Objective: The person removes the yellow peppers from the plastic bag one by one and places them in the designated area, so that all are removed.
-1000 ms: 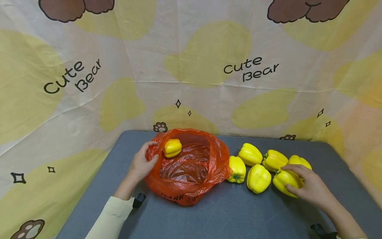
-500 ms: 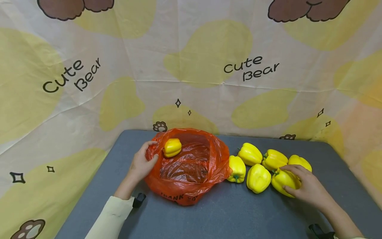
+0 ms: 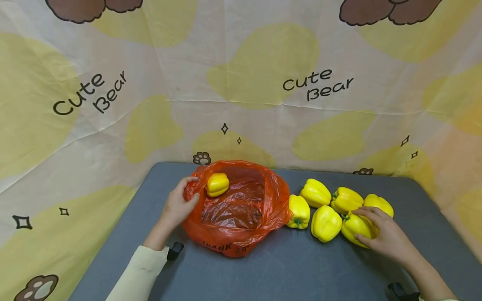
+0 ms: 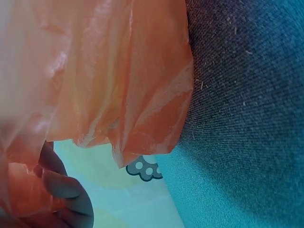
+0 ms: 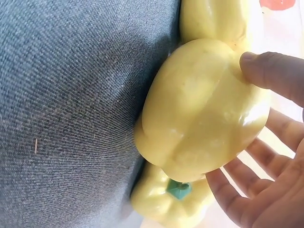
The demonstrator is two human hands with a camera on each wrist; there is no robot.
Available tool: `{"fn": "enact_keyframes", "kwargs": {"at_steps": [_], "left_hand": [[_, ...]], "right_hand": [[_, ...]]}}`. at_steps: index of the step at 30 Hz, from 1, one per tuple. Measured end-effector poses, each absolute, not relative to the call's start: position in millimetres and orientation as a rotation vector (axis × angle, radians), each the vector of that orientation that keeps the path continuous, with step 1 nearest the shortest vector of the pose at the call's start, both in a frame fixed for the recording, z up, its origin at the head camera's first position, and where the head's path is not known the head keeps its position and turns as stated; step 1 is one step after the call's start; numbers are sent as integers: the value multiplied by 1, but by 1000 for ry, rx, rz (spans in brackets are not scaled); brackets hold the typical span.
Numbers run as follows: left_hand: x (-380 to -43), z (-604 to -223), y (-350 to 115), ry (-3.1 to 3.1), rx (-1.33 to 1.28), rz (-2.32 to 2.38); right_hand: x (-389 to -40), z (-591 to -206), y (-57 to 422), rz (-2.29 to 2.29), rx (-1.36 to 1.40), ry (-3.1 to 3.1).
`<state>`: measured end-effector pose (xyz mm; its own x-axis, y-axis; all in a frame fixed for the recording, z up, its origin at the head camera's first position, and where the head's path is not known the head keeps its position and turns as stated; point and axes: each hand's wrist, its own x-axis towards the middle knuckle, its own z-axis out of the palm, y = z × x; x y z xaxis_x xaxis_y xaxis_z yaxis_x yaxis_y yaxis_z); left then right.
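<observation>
My left hand (image 3: 178,208) pinches the left rim of a red plastic bag (image 3: 276,196), whose mouth gapes toward me. One yellow bell pepper (image 3: 217,185) shows inside it near the rim. In the left wrist view, curled fingers (image 4: 66,187) hold a fold of the thin plastic. At the right, my right hand (image 3: 389,234) grips another yellow bell pepper (image 3: 355,229) resting on the table. The right wrist view has the thumb on one side of that pepper (image 5: 199,104) and the fingers along another.
Several more yellow bell peppers lie between the bag and my right hand, such as one at the front (image 3: 326,224) and one touching the bag (image 3: 299,212). The grey table (image 3: 286,271) ends at a patterned cloth backdrop (image 3: 256,75).
My right hand has shifted slightly left, and the bell pepper under it moved left too, closer to its neighbour. The left hand and the bag hold nearly still.
</observation>
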<state>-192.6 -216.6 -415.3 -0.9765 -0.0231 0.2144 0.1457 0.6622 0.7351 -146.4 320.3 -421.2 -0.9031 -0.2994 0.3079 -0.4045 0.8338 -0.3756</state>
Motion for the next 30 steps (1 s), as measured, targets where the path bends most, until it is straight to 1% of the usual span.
{"fn": "enact_keyframes", "kwargs": {"at_steps": [14,30], "left_hand": [[-194,-416,-213,-2671,-80,-1205],[-193,-414,-213,-2676,-71,-1209]], "right_hand": [[-147,-423,316,652,567,-2776],[-143,-417,313,673,527,-2850]]}}
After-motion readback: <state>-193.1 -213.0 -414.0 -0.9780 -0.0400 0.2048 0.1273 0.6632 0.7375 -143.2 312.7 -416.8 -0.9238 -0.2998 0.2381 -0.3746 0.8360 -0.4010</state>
